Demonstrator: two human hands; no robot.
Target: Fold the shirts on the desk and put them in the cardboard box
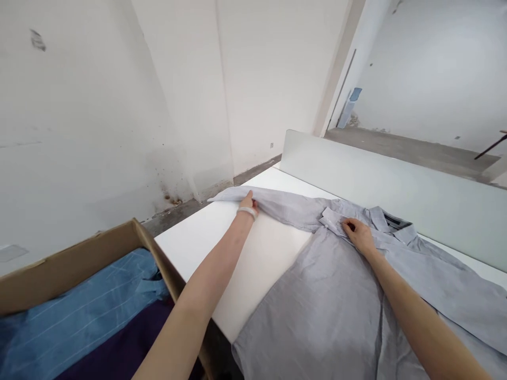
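Note:
A light grey long-sleeved shirt (317, 295) lies spread on the white table, its collar (390, 221) toward the far edge. One sleeve (291, 205) stretches left across the tabletop, and my left hand (249, 203) is closed on it a little short of its end. The other sleeve is folded across the shirt's chest, with its cuff (331, 219) lying near the far shoulder. Beside that cuff my right hand (359, 235) has its fingers curled together in a pinch on the shirt fabric. A pale band circles my left wrist.
At the lower left stands an open cardboard box (99, 248) holding blue striped clothing (91, 306) and dark purple fabric (119, 343). A pale upright panel (380, 184) runs along the white table's (186, 240) far edge. Stained white walls (178, 105) rise behind.

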